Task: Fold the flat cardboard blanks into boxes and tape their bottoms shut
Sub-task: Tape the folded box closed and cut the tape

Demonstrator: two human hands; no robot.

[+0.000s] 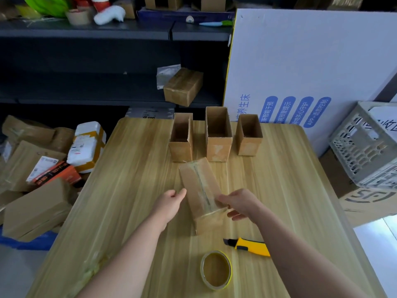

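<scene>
A small cardboard box (198, 186) stands on the wooden table (129, 190) with its taped bottom facing up, clear tape running along the seam. My left hand (171, 201) touches the box's left side with relaxed fingers. My right hand (238, 203) is at the box's right near edge, its fingertips on the tape there. Three folded boxes stand open-topped in a row behind: one on the left (181, 138), a taller one in the middle (218, 134), one on the right (249, 135).
A roll of clear tape (216, 269) and a yellow utility knife (249, 246) lie near the table's front. Parcels are piled on the floor at left (43, 179). A white crate (369, 145) and a large white carton (311, 67) stand at right, dark shelving behind.
</scene>
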